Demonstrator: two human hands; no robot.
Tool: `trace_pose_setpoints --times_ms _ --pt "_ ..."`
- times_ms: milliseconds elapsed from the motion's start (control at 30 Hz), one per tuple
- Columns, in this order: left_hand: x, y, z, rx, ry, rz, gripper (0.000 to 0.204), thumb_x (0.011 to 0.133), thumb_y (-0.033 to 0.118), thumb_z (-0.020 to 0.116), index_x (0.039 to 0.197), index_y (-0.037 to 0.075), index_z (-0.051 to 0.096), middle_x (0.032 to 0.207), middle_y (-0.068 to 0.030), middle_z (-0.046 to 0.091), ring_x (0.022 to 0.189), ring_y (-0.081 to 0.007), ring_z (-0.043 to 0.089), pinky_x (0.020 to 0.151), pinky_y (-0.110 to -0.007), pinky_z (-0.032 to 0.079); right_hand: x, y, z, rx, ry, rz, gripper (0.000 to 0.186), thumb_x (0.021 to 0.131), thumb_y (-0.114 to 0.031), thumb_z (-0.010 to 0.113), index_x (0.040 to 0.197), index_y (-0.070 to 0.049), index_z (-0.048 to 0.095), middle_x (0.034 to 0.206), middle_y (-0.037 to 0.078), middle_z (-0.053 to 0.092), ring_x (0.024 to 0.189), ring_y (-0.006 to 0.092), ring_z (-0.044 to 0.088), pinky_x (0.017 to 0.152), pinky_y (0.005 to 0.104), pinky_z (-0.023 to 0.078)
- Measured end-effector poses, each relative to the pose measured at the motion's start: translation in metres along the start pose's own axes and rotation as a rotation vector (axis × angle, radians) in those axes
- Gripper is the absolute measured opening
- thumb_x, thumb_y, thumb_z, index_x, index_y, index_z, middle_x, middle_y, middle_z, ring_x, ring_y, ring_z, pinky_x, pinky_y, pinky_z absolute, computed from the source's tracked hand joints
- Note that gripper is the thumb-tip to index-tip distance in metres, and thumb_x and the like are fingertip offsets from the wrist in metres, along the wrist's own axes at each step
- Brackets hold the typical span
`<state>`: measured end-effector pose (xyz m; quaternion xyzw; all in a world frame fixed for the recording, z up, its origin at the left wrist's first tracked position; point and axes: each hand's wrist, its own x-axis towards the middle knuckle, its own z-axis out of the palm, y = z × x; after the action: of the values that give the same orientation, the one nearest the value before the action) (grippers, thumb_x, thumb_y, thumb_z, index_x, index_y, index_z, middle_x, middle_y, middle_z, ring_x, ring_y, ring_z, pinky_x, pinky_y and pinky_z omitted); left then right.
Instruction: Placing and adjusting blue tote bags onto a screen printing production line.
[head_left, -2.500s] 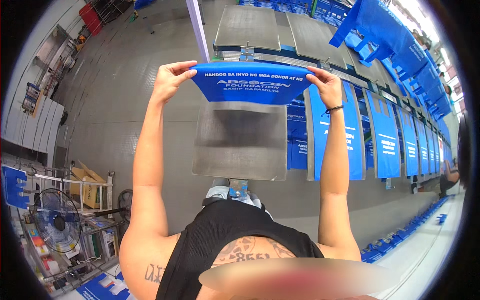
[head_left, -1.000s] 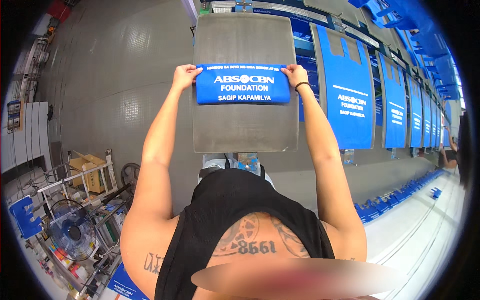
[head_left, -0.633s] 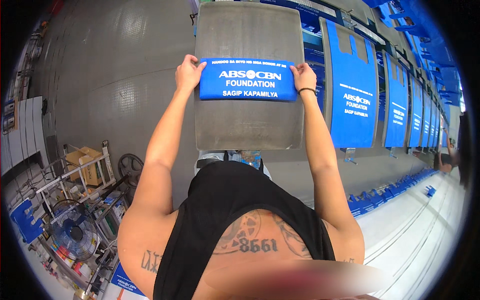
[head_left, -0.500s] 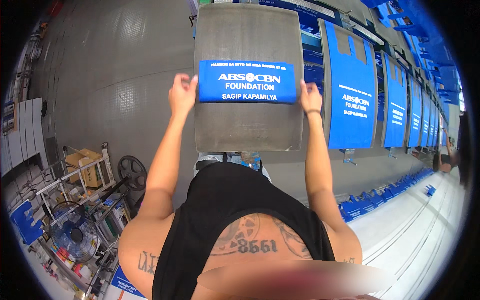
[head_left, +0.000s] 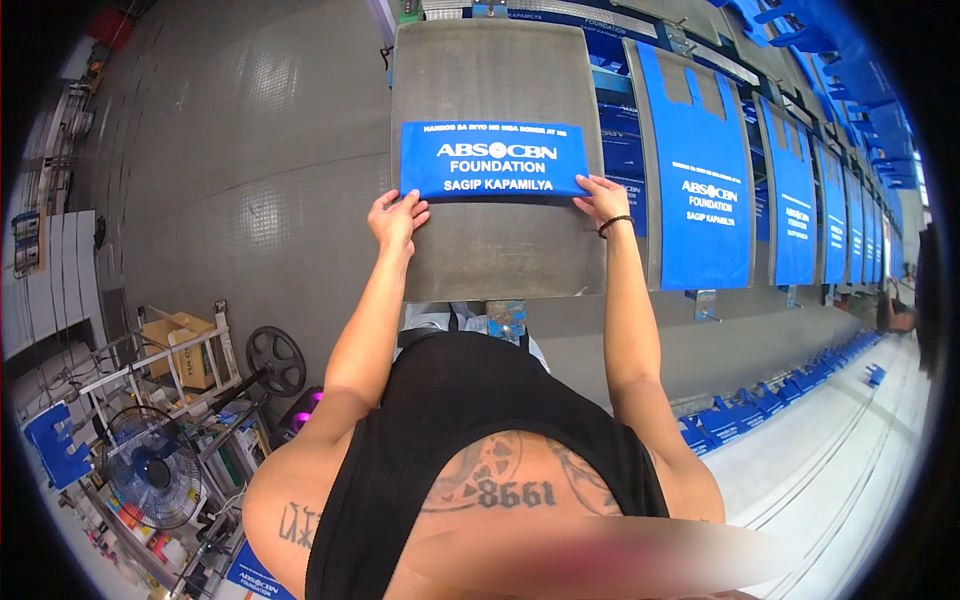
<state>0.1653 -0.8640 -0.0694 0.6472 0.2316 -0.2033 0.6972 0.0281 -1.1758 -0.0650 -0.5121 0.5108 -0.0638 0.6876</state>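
Note:
A blue bag [head_left: 494, 160] with white print lies folded into a wide band across a grey printing board [head_left: 490, 250] in front of me. My left hand [head_left: 398, 217] has its thumb and fingers pinched at the bag's near left corner. At the near right corner, my right hand [head_left: 604, 198], with a dark bracelet on its wrist, grips the cloth in the same way. The near edge looks slightly raised off the board, with a dark shadow under it.
More boards with flat blue bags [head_left: 705, 180] run off to the right. Several blue bags [head_left: 770, 400] lie in a row on the right. At lower left stand a fan [head_left: 152, 470], a cardboard box [head_left: 185, 350], a metal frame and a black handwheel [head_left: 275, 362].
Both hands have come inward and toward me, from beside the bag's two ends to its near corners, and now pinch them.

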Motion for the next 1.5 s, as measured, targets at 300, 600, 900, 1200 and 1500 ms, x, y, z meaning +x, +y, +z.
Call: trace_pose_setpoints --times_ms 300,600,900,1200,1500 --pt "0.014 0.018 -0.008 0.193 -0.218 -0.150 0.027 0.084 0.015 0.069 0.096 -0.004 0.053 0.090 -0.0156 0.061 0.073 -0.0256 0.066 0.060 -0.034 0.059 0.012 -0.001 0.000 -0.097 -0.100 0.035 0.020 0.081 -0.006 0.067 0.098 -0.001 0.058 0.093 0.009 0.063 0.085 0.0204 0.063 0.070 0.0350 0.058" --pt "0.023 0.030 0.001 -0.038 -0.211 -0.164 0.049 0.077 0.003 0.072 0.113 -0.004 0.040 0.108 -0.0206 0.055 0.086 -0.0273 0.064 0.066 -0.035 0.060 0.003 -0.001 0.000 -0.057 -0.128 0.055 0.029 0.084 -0.006 0.064 0.112 -0.003 0.056 0.100 0.007 0.063 0.089 0.0195 0.063 0.068 0.0338 0.056" --pt "0.023 0.040 -0.020 0.096 -0.677 -0.324 0.042 0.088 0.020 0.064 0.122 0.002 0.049 0.108 -0.0106 0.061 0.092 -0.0195 0.061 0.078 -0.036 0.052 -0.036 0.001 -0.022 -0.003 -0.292 -0.017 0.037 0.088 -0.006 0.057 0.125 -0.006 0.048 0.109 0.008 0.061 0.095 0.0196 0.062 0.073 0.0364 0.057" --pt "-0.096 0.013 0.008 0.182 -1.009 0.078 0.037 0.090 0.006 0.059 0.124 -0.002 0.047 0.108 -0.0097 0.063 0.090 -0.0141 0.062 0.083 -0.030 0.052 -0.163 0.084 -0.151 0.129 -0.191 -0.307 0.035 0.088 -0.006 0.058 0.123 -0.006 0.049 0.109 0.005 0.060 0.094 0.0166 0.060 0.070 0.0340 0.055" --pt "-0.269 -0.149 0.004 0.687 -1.478 0.137 0.023 0.089 0.002 0.056 0.111 -0.002 0.061 0.093 -0.0004 0.065 0.080 -0.0067 0.056 0.074 -0.025 0.047 -0.379 0.371 -0.291 0.687 0.210 -0.182 0.037 0.086 0.001 0.058 0.120 -0.007 0.048 0.111 0.006 0.059 0.090 0.0183 0.062 0.065 0.0315 0.057"
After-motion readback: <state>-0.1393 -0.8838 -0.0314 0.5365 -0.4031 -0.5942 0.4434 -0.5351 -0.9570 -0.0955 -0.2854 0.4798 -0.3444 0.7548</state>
